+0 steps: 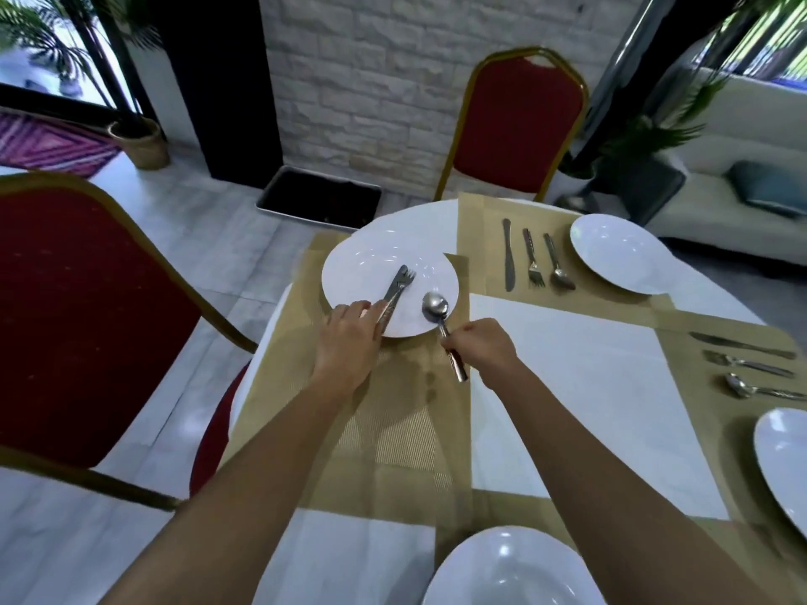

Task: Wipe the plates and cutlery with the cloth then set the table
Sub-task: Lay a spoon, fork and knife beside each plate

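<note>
A white plate (371, 264) lies on a tan placemat (393, 412) at the table's left side. A knife and a fork (399, 283) lie together on the plate, and my left hand (349, 338) holds their handles at the plate's near rim. My right hand (478, 344) pinches the handle of a spoon (436, 308), whose bowl rests on the plate's right part. No cloth is visible.
Far place setting: a knife (508, 255), fork (532, 259), spoon (556, 264) and plate (620, 253). On the right, more cutlery (746, 364) and a plate (786, 465). Another plate (506, 569) sits at the near edge. Red chairs (519, 128) stand behind and left (65, 299).
</note>
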Motion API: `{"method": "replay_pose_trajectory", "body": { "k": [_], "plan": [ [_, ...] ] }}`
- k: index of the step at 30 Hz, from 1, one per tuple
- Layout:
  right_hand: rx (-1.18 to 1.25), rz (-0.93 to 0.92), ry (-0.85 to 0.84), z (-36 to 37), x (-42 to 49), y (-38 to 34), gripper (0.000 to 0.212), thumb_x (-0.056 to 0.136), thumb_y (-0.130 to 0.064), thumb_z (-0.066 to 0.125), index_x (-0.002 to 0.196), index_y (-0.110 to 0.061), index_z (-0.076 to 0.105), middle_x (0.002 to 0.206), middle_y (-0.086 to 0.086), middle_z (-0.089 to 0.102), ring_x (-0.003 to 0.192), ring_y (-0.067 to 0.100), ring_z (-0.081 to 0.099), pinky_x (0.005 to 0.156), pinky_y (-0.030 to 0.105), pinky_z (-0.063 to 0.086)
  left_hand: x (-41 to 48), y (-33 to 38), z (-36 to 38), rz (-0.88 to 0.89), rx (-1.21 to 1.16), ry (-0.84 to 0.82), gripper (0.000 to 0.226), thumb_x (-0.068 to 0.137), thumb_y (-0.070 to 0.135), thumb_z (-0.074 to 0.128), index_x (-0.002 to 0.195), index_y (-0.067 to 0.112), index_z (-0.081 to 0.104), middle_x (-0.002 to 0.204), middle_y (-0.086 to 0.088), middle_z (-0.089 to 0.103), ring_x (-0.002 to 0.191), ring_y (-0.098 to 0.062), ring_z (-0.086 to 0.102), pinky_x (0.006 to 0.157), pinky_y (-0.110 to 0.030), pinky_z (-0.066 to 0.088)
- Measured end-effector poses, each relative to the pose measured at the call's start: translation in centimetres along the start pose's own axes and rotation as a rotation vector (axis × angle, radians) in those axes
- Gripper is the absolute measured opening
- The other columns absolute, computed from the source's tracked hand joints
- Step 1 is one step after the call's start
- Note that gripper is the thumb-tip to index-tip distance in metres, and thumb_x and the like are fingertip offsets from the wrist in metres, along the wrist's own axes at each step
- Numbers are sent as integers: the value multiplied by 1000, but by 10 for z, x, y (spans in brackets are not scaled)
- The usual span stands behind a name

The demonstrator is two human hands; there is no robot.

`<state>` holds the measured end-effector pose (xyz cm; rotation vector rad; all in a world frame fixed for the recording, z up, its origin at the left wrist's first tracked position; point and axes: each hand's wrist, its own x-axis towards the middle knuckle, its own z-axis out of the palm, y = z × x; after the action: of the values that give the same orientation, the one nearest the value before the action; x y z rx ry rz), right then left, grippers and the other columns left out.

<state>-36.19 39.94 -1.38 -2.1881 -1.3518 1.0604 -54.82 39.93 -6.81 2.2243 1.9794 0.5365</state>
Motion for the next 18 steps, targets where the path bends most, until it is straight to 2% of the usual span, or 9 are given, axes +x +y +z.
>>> {"method": "replay_pose_trajectory", "body": {
  "k": [2,4,6,8,10,12,14,17,18],
  "plan": [
    [224,84,-29,6,-16,0,8,80,-9,68,74,-8,62,67,8,58,57,19,53,50,25,40,-29,-8,-1,-49,-44,91,35,95,25,46,126,13,59,124,-11,63,113,-32,59,89,-44,47],
    [538,214,-109,20,-31,-3,14,84,-4,68,74,-7,59,67,9,60,46,12,55,43,21,46,-66,-17,-1,-129,-40,65,49,93,33,32,128,8,56,129,-15,59,120,-33,55,96,-47,44],
    [794,327,-145,40,-43,-5,18,87,-2,67,74,-7,56,63,8,61,39,6,57,43,19,51,-102,-27,0,-234,-33,-35,65,91,41,20,139,5,44,142,-18,47,133,-35,42,108,-50,32],
    [944,414,-149,61,-48,-7,15,88,-1,65,75,-3,58,57,6,64,39,7,60,42,19,52,-132,-36,1,-310,-20,-102,76,88,49,10,146,4,30,151,-18,32,142,-34,26,116,-49,17],
    [1058,485,-165,81,-48,-11,11,89,3,62,78,3,59,66,10,65,40,11,62,40,21,53,-153,-40,4,-306,-10,-116,80,88,54,4,149,4,18,157,-15,18,147,-29,10,119,-46,3],
    [1137,512,-174,97,-46,-18,9,90,6,59,81,5,58,77,15,62,37,14,62,38,23,52,-163,-41,6,-268,-4,-99,78,90,57,7,150,7,12,158,-11,9,147,-23,-1,118,-44,-6],
    [1198,529,-169,113,-45,-28,9,91,8,56,82,5,56,79,17,60,38,17,62,36,24,50,-167,-42,7,-269,33,-89,75,92,57,14,150,9,14,158,-10,11,146,-23,1,118,-45,-5],
    [1241,540,-157,132,-46,-42,13,90,10,55,79,3,54,76,17,58,53,21,62,37,25,52,-170,-41,7,-284,69,-80,71,92,52,25,148,8,26,155,-12,26,145,-29,18,117,-50,8],
    [1235,530,-143,137,-45,-45,14,89,10,56,78,3,54,75,16,58,50,21,62,38,25,53,-171,-41,7,-288,73,-77,71,91,52,27,147,8,28,154,-13,29,144,-30,21,117,-51,10]
  ]
}}
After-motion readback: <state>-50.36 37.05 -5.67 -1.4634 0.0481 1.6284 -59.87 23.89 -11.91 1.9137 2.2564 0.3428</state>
